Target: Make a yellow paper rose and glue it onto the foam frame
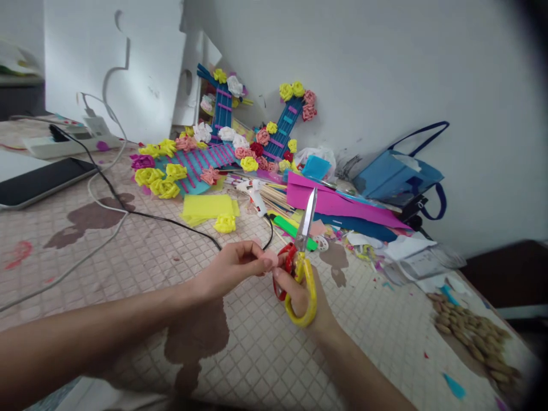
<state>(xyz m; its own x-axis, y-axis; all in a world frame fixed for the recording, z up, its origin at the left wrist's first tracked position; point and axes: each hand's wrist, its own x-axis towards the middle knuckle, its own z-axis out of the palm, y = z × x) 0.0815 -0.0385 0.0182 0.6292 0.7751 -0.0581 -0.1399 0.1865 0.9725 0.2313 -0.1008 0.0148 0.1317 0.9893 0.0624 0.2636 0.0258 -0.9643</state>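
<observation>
My left hand (246, 262) pinches a small pale pink piece of paper (270, 258) between thumb and fingers. Hooked on my right hand (314, 302) is a pair of scissors (305, 228) with one red and one yellow handle. Its blades point up and away from me and look closed. The right fingertips also meet the edge of the pink paper. Just beyond the hands lie a white hot glue gun (256, 197), a green marker (293, 230), a stack of yellow crepe paper (208, 208) and a yellow paper flower (225, 223).
Flower-trimmed blue ladder-like decorations (201, 162) stand at the back. Magenta sheets (342, 202), wooden sticks (274, 197) and paper scraps (411, 251) lie beyond. A blue bag (394, 174) and a heap of nuts (471, 337) are right; a phone (47, 180), cables and power strip (68, 142) left.
</observation>
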